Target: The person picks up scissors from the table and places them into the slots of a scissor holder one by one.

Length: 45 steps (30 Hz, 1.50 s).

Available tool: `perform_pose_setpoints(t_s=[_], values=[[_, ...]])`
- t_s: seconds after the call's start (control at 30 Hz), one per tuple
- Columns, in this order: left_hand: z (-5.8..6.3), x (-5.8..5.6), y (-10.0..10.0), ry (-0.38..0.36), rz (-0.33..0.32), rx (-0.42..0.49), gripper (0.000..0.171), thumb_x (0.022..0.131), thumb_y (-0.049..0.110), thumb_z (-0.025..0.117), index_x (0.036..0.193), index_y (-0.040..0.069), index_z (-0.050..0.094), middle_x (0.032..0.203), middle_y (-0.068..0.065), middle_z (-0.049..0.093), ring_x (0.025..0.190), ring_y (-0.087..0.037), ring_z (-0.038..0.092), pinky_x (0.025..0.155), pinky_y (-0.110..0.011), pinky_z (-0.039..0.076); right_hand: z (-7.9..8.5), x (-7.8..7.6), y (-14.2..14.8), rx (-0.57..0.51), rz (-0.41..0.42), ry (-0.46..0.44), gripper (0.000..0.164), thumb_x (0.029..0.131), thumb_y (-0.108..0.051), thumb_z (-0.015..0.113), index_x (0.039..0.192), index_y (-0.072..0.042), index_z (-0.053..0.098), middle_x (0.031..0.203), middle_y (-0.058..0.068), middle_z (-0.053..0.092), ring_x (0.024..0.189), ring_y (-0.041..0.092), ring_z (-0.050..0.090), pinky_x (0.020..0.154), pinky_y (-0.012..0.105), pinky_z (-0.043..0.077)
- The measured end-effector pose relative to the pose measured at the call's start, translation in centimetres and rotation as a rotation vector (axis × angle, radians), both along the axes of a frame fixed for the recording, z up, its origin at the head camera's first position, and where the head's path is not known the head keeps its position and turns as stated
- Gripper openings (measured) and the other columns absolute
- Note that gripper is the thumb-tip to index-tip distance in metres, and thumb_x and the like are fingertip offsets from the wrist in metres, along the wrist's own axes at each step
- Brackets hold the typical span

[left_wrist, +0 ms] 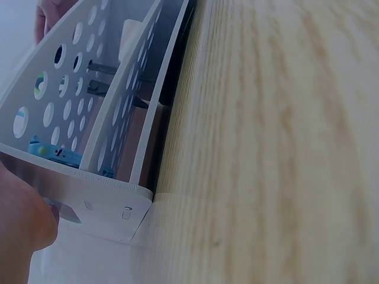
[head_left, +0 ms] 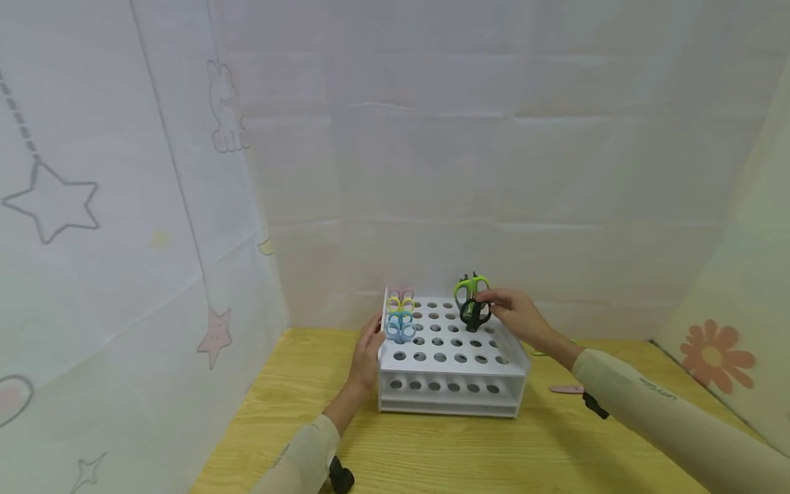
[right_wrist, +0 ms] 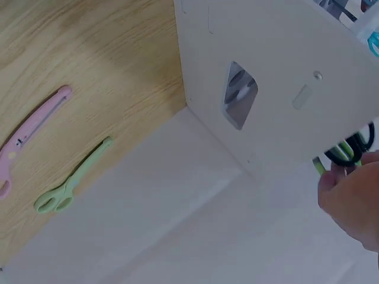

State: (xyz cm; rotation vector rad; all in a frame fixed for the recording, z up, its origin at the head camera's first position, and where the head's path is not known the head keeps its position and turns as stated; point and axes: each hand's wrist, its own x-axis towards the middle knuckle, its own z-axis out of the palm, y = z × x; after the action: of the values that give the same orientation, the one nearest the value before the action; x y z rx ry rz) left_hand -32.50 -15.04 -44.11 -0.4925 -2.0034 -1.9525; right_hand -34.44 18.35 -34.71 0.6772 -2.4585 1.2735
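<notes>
A white tiered rack (head_left: 453,367) with rows of round holes stands on the table. My left hand (head_left: 367,353) holds the rack's left side panel; its fingers are partly hidden. With my right hand (head_left: 515,315) I pinch black-handled scissors (head_left: 474,321) by a finger loop, above the rack's right part. Just behind them stand green-handled scissors (head_left: 480,281). In the left column, several scissors with pink, yellow, teal and blue handles (head_left: 401,333) stand in the holes. Dark blades (left_wrist: 100,87) show below the rack's top in the left wrist view.
Pink scissors (right_wrist: 29,127) and light green scissors (right_wrist: 68,186) lie on the wooden table (head_left: 432,453), right of the rack. The rack's right side panel (right_wrist: 272,89) has a cut-out. A pale cloth wall (head_left: 432,171) stands behind the table, with more cloth at both sides.
</notes>
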Motion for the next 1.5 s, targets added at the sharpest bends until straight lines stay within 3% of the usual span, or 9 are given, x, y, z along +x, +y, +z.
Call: perform_pose_setpoints(t_s=[0.2, 0.43, 0.7, 0.83, 1.07, 1.33, 1.5], values=[[-0.7, -0.9, -0.5, -0.004, 0.006, 0.016, 0.053, 0.107, 0.025, 0.043, 0.158, 0.012, 0.038, 0.162, -0.008, 0.031, 0.147, -0.03, 0.028, 0.118, -0.049, 0.021, 0.8, 0.7, 0.8, 0.038, -0.044, -0.061, 0.034, 0.099, 0.006, 0.05, 0.128, 0.003, 0.068, 0.142, 0.02, 0.056, 0.135, 0.041, 0.047, 0.103, 0.055, 0.044], [-0.5, -1.0, -1.7, -0.011, 0.017, 0.028, 0.052, 0.107, 0.022, 0.042, 0.158, 0.012, 0.039, 0.161, -0.008, 0.033, 0.146, -0.027, 0.03, 0.118, -0.047, 0.023, 1.2, 1.1, 1.2, 0.055, -0.015, -0.061, 0.03, 0.102, 0.001, 0.05, 0.127, 0.004, 0.066, 0.128, 0.024, 0.064, 0.123, 0.042, 0.056, 0.103, 0.058, 0.044], [-0.9, -1.4, -2.7, -0.012, 0.009, 0.007, 0.051, 0.109, 0.024, 0.04, 0.159, 0.016, 0.037, 0.164, -0.01, 0.028, 0.148, -0.029, 0.025, 0.119, -0.048, 0.019, 0.9, 2.1, 3.1, 0.128, -0.002, -0.03, 0.022, 0.101, 0.002, 0.053, 0.118, 0.003, 0.068, 0.109, 0.012, 0.07, 0.105, 0.034, 0.065, 0.092, 0.051, 0.051], [-0.3, -1.2, -2.9, -0.025, -0.022, -0.009, 0.05, 0.11, 0.02, 0.037, 0.16, 0.013, 0.033, 0.165, -0.014, 0.023, 0.15, -0.032, 0.021, 0.12, -0.048, 0.017, 0.4, 2.5, 4.3, 0.182, -0.02, -0.029, 0.022, 0.101, 0.002, 0.054, 0.119, 0.003, 0.067, 0.106, 0.009, 0.069, 0.101, 0.031, 0.065, 0.087, 0.047, 0.053], [1.4, 0.2, -2.9, -0.055, -0.031, -0.077, 0.05, 0.109, 0.014, 0.037, 0.159, 0.005, 0.032, 0.163, -0.021, 0.024, 0.149, -0.035, 0.024, 0.118, -0.048, 0.021, -1.2, 2.8, 6.8, 0.239, -0.033, 0.005, 0.023, 0.097, 0.007, 0.055, 0.118, 0.006, 0.066, 0.105, 0.009, 0.07, 0.099, 0.032, 0.066, 0.082, 0.039, 0.055], [-0.7, -1.2, -2.6, -0.029, 0.0, -0.019, 0.051, 0.109, 0.023, 0.037, 0.159, 0.013, 0.034, 0.165, -0.014, 0.024, 0.15, -0.032, 0.02, 0.12, -0.048, 0.016, -2.8, 3.4, 8.8, 0.281, -0.041, 0.029, 0.02, 0.097, 0.007, 0.059, 0.116, 0.008, 0.066, 0.108, 0.017, 0.07, 0.1, 0.037, 0.067, 0.082, 0.045, 0.057], [-1.0, -1.5, -2.5, -0.008, 0.007, -0.006, 0.052, 0.108, 0.027, 0.04, 0.159, 0.015, 0.037, 0.164, -0.01, 0.027, 0.149, -0.029, 0.023, 0.12, -0.048, 0.017, -4.4, 3.4, 10.4, 0.306, -0.057, 0.058, 0.018, 0.097, 0.007, 0.061, 0.114, 0.008, 0.067, 0.108, 0.018, 0.07, 0.1, 0.04, 0.067, 0.083, 0.051, 0.056]])
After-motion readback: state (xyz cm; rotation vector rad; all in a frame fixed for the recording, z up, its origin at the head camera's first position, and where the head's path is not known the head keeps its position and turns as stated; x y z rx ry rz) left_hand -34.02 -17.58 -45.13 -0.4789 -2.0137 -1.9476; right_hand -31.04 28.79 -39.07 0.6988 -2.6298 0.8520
